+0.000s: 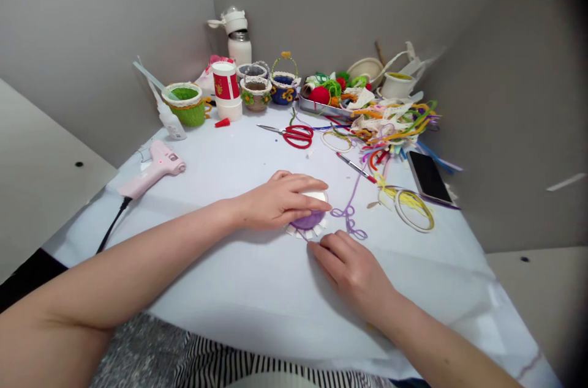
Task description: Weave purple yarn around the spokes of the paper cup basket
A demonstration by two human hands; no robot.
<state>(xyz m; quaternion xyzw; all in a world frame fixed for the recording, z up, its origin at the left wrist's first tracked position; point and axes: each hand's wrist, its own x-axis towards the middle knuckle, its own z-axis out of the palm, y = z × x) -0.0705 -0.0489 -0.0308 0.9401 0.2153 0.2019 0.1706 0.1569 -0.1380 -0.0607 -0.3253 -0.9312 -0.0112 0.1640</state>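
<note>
In the middle of the table lies a white paper cup piece (pixel 315 221), with purple yarn wound round it and white cut tabs fanned along its near edge. Over it rests my left hand (pixel 289 201), its fingers curved across the top and holding it down. Just to the near right, my right hand (pixel 351 268) is closed, with thumb and forefinger pinching a strand of purple yarn (pixel 303 236) that comes off the piece. More purple yarn (pixel 350 220) trails in loose loops on the tabletop beyond that hand.
At left lies a pink glue gun (pixel 154 172), its cord running off the edge. Red-handled scissors (pixel 296 135) and a pen (pixel 356 167) lie beyond my hands. Small decorated baskets (pixel 188 111) and a bottle (pixel 239 48) stand behind. Trims (pixel 390 122), a tape roll (pixel 430 220) and a phone (pixel 429 175) sit right.
</note>
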